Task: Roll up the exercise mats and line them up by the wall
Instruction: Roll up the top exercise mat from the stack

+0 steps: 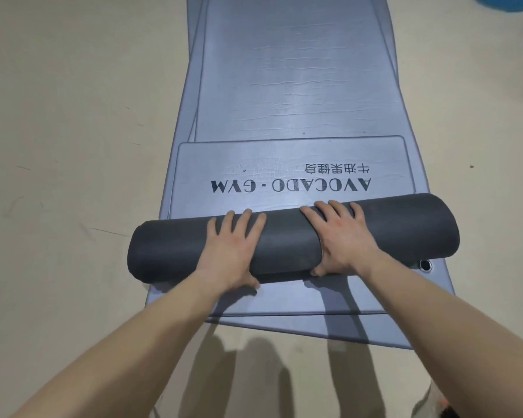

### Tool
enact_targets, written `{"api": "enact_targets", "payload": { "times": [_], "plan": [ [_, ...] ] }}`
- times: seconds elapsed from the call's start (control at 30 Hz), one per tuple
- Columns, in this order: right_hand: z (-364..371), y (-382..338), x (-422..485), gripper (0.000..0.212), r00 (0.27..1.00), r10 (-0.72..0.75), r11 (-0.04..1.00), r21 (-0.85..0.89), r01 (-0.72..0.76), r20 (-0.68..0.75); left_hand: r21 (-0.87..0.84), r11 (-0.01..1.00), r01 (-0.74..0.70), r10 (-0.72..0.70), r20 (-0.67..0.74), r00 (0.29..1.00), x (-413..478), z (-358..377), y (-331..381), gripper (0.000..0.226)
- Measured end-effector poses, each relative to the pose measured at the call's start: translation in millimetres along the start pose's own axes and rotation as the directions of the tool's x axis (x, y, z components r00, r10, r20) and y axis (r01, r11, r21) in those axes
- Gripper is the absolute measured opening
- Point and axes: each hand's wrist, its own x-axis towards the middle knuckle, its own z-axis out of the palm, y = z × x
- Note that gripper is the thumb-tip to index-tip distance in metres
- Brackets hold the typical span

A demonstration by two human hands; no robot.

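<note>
In the head view, the dark mat roll is seen lying across a stack of flat grey mats on the floor. It is pressed by the left hand and the right hand, with fingers spread flat over its top.

Both bare arms reach forward, side by side. The left hand and right hand lie palm down, fingers spread.
</note>
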Motion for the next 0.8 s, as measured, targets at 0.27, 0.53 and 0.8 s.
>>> {"api": "enact_targets", "payload": {
  "times": [0.27,0.53,0.8],
  "plan": [
    [1,14,24,0.124,0.982,-0.097,0.994,-0.069,0.087,-0.160,-0.146,0.984,-0.100,0.104,0.025,0.994,51,-25,-38,0.133],
    [-43,2,15,0.115,0.981,-0.127,0.990,0.074,0.117,0.149,-0.202,0.979,-0.032,0.050,0.087,0.995,18,-30,-23,0.118],
    [12,-18,-40,0.146,0.991,0.054,0.999,0.010,-0.053,-0.122,-0.343,0.939,0.019,0.069,0.242,0.968,24,-60,-32,0.117]
  ]
}}
